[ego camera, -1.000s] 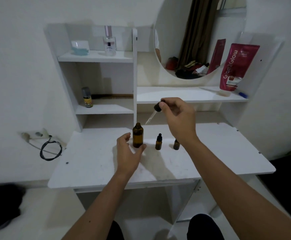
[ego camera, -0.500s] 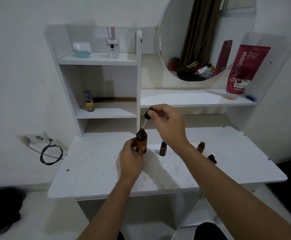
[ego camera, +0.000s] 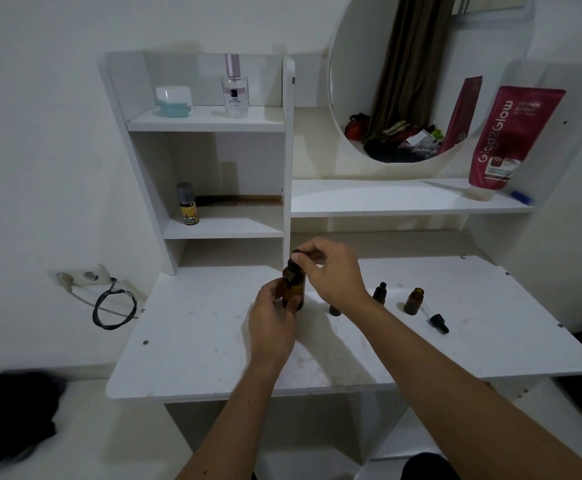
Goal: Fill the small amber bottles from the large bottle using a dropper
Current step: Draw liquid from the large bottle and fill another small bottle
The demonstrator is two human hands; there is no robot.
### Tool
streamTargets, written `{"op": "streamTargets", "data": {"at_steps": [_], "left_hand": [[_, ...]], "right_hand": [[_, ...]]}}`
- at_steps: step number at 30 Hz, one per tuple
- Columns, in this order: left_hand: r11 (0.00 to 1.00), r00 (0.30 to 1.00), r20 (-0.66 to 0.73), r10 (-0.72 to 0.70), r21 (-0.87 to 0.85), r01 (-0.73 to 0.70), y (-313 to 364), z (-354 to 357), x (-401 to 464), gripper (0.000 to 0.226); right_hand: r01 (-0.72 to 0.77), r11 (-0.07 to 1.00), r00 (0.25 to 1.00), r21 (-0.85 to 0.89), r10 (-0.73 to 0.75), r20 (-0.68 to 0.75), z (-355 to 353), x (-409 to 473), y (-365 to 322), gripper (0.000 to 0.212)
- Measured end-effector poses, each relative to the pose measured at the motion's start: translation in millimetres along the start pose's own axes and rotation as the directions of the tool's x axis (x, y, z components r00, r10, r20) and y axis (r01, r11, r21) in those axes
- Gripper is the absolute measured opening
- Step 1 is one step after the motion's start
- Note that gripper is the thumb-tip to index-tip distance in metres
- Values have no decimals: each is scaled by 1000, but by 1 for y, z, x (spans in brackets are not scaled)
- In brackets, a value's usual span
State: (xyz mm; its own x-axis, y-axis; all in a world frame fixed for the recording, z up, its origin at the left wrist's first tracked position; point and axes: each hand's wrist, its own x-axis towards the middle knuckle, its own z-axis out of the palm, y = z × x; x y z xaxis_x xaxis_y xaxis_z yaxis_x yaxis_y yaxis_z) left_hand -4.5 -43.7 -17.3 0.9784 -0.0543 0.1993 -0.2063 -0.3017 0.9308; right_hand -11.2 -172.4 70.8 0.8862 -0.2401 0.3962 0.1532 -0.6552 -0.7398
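Head view — large amber bottle [ego camera: 293,289] upright on white desk [ego camera: 213,341], left hand [ego camera: 271,318] wrapped round its body. Right hand [ego camera: 331,271] pinches the black dropper cap [ego camera: 295,253] at its neck. To the right: capped small bottle [ego camera: 380,293], open small bottle [ego camera: 414,301] (loose dropper [ego camera: 436,320] beside).

Your left hand [ego camera: 271,315] gripping the large bottle [ego camera: 293,289] standing on the desk [ego camera: 192,341], your right hand [ego camera: 331,271] pinching the dropper cap [ego camera: 295,256] at its mouth, capped small bottle [ego camera: 379,293], open small bottle [ego camera: 414,301] and loose dropper [ego camera: 436,320] lying to the right.
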Motion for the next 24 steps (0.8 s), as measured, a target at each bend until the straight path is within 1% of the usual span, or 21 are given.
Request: {"op": "streamTargets", "data": {"at_steps": [3,7,14,19,24], "left_hand": [[1000,1000,2,11,10,-11,1,0,0,38],[1000,1000,-2,11,6,-11,-1,0,0,37],[1000,1000,7,-2,-21,2,0,-1,-2,39],[1000,1000,8,-2,-22,2,1,-1,-2,40],[1000,999,-19,-26,-16,26,-3,1,-4,51]], "right_hand": [[-15,1000,1000,9,15,-19,-1,2,1,4],[-4,1000,1000,19,5,-25,-2,2,0,4],[-3,1000,1000,25,3,6,-7,-2,-2,13],[-21,985,994,171,39,-102,-22,-2,-15,17],[58,967,981,249,-9,-193,-46,-7,-25,17]]}}
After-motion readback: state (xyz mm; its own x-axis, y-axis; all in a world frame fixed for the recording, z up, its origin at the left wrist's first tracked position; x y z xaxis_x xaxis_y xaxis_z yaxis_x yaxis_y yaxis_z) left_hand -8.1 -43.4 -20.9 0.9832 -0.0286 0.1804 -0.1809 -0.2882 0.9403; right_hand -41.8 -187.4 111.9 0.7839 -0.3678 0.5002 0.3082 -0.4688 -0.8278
